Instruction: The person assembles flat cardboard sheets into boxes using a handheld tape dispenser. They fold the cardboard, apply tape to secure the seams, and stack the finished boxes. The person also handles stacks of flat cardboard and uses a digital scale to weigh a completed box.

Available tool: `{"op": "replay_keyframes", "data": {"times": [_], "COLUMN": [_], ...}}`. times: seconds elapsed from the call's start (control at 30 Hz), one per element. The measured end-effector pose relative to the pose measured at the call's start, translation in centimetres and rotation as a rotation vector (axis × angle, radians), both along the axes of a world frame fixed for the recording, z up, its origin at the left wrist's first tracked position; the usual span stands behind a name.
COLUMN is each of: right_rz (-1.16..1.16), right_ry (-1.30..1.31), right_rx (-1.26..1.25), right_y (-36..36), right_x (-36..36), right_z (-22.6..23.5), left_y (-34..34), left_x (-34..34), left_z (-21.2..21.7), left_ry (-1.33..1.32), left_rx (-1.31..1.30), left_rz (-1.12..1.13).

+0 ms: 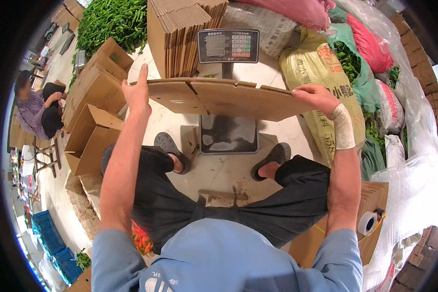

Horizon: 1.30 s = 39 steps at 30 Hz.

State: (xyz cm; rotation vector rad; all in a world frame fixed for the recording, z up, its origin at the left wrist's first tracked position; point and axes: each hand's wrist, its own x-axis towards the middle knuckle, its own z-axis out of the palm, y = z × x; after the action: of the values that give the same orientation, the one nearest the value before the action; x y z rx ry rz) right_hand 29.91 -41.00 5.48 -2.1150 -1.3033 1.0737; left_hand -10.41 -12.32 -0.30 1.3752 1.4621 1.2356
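— Fingers first: how far closed, and on what?

— Curled closed on the flat cardboard carton (224, 100), with the left hand (138, 95) at one end and the right hand (320, 100) at the other. Can't make out every fingertip behind the board.

— Held where?

— Up in the air, over the scale platform (228, 136) and in front of the scale display (228, 46).

— How far along, at a guess?

— Early, judging by shape: gripped at both ends, but folded flat, not squared into a box yet. Compare with the opened cartons (95, 134) at left and the stack of folded cartons (180, 41) beyond.

— Any edges to mind?

— Several: the yellow woven sack (301, 73) near the right end, those opened cartons near the left hand, the scale display beyond the upper edge.

— And open room?

— Mostly toward the body, above the tiled floor (221, 177) between the dark clogs (172, 152).
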Motion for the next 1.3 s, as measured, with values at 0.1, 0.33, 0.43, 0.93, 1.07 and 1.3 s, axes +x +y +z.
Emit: {"op": "replay_keyframes", "data": {"times": [0.1,0.33,0.43,0.93,1.07,1.3], "right_rz": [-0.087,0.001,-0.088,-0.087,0.184,0.120], "right_ry": [0.058,-0.120,-0.216,-0.698,-0.508,0.361], "right_rx": [-0.097,-0.010,0.114,0.235,0.193,-0.041], "right_y": [-0.9,-2.2,-2.3,2.6,6.8,5.7], "right_x": [-0.1,-1.2,-2.4,-5.2,-7.5,-4.3], "right_z": [0.0,-0.5,0.2,-2.4,-3.2,-4.5], "left_y": [-2.9,-2.8,-4.0,-2.5,0.6,3.8], "left_x": [2.5,0.9,1.0,6.3,7.2,8.8], "left_z": [0.5,2.5,2.7,1.0,-3.0,0.6], "left_ry": [-0.261,-0.098,-0.158,-0.480,0.453,0.949], "left_rx": [-0.080,0.023,-0.089,-0.320,0.464,1.187], "left_rz": [-0.076,-0.524,-0.792,-0.693,-0.293,-0.516]}}
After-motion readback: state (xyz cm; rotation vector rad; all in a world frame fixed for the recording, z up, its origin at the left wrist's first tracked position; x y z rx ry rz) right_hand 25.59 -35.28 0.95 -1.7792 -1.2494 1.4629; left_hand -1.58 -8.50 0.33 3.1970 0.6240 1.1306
